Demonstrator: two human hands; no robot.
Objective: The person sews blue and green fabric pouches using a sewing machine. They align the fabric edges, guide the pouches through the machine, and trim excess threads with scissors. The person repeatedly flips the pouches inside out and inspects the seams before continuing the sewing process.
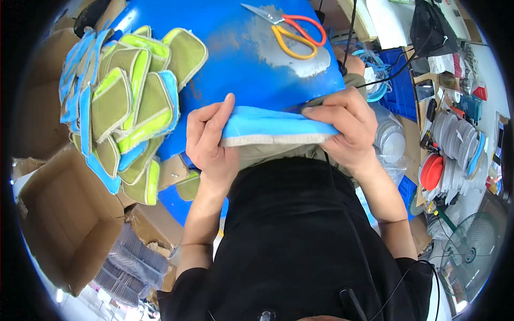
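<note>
In front of my body I stretch a flat blue fabric pad with a pale bound edge facing me. My left hand grips its left end, thumb and fingers closed round the cloth. At the right end my right hand pinches it between thumb and bent fingers. To the left lies a loose heap of similar pads, olive mesh and lime green or blue with pale edging. Scissors with one red and one orange handle rest beyond my hands on the blue work surface, blades partly apart.
An open cardboard box stands at the left, beside stacks of thin grey pieces. On the right are stacked white discs, red discs and a fan. A black cable hangs at upper right.
</note>
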